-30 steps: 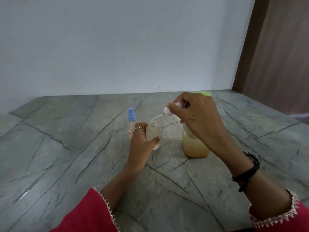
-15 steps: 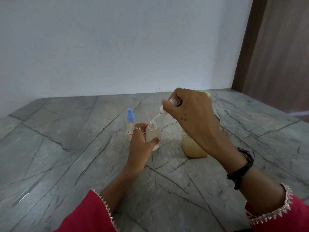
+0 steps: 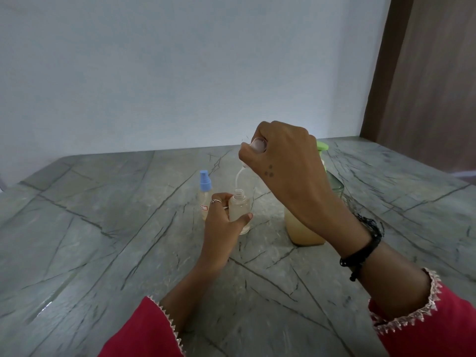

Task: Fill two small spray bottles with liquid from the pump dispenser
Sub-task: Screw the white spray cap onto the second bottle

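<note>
Now the white spray cap (image 3: 258, 145), pinched in the right hand (image 3: 286, 168), is raised higher, its dip tube (image 3: 239, 178) nearly withdrawn from the small clear open-necked bottle (image 3: 240, 211) gripped by the left hand (image 3: 222, 222), leaving it ready for filling.

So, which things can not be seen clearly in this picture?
Head view only:
- Pump dispenser: its upper body and most of the green pump top are hidden behind the right hand.
- Spray cap: mostly covered by the right hand's fingers.
- Capped bottle's label: too small to read.
- Open bottle: its left side is covered by the left hand.
</note>
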The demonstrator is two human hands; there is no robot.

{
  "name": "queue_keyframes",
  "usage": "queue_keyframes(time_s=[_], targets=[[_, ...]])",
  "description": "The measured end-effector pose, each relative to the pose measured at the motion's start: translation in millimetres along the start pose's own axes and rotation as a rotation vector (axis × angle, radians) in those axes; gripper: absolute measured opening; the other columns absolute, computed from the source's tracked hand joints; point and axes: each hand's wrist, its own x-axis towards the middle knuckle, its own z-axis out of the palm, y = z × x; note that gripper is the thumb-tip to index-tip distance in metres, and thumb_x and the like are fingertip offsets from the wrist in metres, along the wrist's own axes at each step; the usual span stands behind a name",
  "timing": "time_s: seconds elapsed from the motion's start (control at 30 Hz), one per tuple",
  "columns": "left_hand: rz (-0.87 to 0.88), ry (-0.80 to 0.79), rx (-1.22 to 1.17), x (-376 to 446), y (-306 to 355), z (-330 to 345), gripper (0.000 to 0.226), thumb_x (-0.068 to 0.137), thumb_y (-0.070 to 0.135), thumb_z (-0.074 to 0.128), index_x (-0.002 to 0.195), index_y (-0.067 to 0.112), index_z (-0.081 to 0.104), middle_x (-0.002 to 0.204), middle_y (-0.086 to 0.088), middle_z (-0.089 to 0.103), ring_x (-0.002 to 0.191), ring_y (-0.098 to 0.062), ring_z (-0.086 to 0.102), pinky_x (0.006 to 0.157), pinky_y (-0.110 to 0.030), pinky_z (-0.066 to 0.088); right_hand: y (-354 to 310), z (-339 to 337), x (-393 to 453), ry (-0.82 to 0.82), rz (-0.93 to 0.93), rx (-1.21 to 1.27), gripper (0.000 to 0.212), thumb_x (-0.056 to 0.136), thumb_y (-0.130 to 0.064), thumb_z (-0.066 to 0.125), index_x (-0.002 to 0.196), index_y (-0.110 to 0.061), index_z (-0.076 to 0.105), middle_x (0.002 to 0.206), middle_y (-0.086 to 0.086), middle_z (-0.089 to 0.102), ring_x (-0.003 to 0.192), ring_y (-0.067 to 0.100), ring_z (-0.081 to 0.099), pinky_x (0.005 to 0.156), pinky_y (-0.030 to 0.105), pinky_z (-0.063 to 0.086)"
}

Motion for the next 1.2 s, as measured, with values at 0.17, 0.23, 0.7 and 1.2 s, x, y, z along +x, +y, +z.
queue_keyframes(time_s=[0.17,0.23,0.7,1.2], targets=[[-0.002,0.000,0.003,-0.2,0.8,1.0,0.045,0.075,0.009,0.073,0.105,0.022,0.042,0.109,0.007,0.050,0.102,-0.010,0.048,0.083,-0.020,0.038,4.5,10.5,0.4,-0.080,0.033,-0.016,0.026,0.088,-0.023,0.052,0.080,0.000,0.060,0.077,0.011,0.061,0.072,0.026,0.057,0.064,0.032,0.038],[-0.006,0.003,-0.008,0.2,0.4,1.0,0.045,0.075,0.009,0.073,0.105,0.022,0.042,0.109,0.006,0.051,0.102,-0.010,0.049,0.083,-0.021,0.038,8.9,20.0,0.2,-0.120,0.049,-0.043,0.026,0.088,-0.024,0.052,0.082,0.000,0.061,0.080,0.011,0.062,0.073,0.026,0.057,0.063,0.033,0.039],[0.012,-0.026,-0.040,0.9,-3.0,1.2,0.043,0.078,0.011,0.071,0.106,0.022,0.041,0.110,0.006,0.052,0.104,-0.013,0.052,0.079,-0.018,0.042,41.2,73.3,-18.4,-0.224,0.171,0.399,0.020,0.093,-0.022,0.056,0.112,-0.020,0.060,0.095,-0.009,0.061,0.088,0.008,0.059,0.073,0.018,0.046],[0.080,-0.021,-0.009,-1.2,-4.1,-0.8,0.036,0.082,0.011,0.065,0.106,0.023,0.041,0.096,0.020,0.050,0.088,0.003,0.052,0.064,-0.005,0.044,51.2,104.6,-42.8,-0.163,0.317,0.726,0.066,0.071,-0.033,0.079,0.116,-0.037,0.031,0.105,-0.005,0.049,0.099,0.010,0.049,0.074,0.011,0.038]])
